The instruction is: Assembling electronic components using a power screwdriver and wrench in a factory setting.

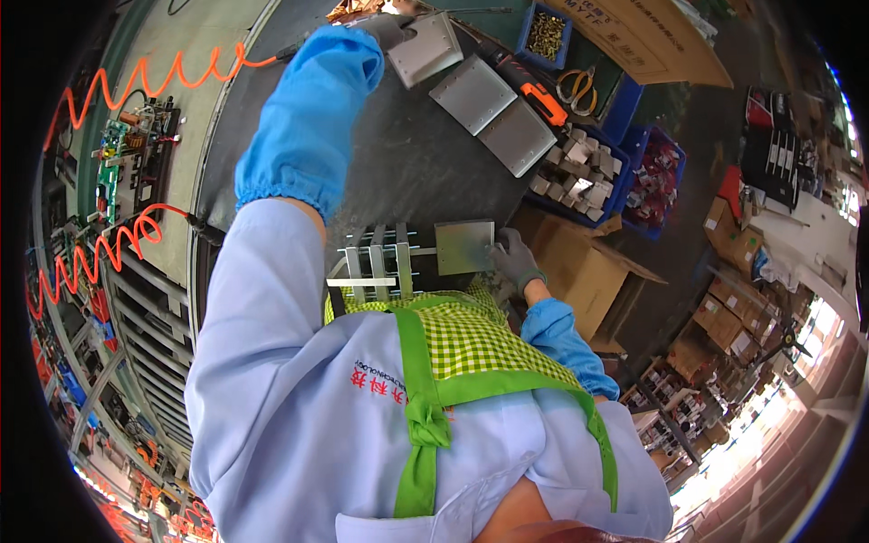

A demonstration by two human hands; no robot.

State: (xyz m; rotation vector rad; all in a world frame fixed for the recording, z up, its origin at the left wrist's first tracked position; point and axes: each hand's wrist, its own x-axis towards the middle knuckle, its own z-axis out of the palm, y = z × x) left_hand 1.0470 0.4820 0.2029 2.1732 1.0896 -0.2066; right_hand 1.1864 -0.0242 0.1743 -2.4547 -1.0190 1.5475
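At the far edge of the dark work surface, my left hand (pixel 389 30), in a grey glove, closes on the corner of a silver metal plate (pixel 425 51); its fingertips are partly hidden. My right hand (pixel 519 260), gloved alike, grips the right edge of another flat metal plate (pixel 464 248) close to my body. Left of that plate stands a metal fixture (pixel 378 262) with upright bars and thin rods. Two more silver plates, one farther (pixel 472 94) and one nearer (pixel 517 137), lie in a row to the right of my left arm.
An orange-and-black tool (pixel 543 102) and orange-handled pliers (pixel 577 90) lie beyond the plates. Blue bins hold brass-coloured parts (pixel 546 36), silver metal pieces (pixel 579 176) and red-packed parts (pixel 658 172). An open cardboard box (pixel 579 271) stands right. Orange coiled hoses (pixel 136 233) hang left.
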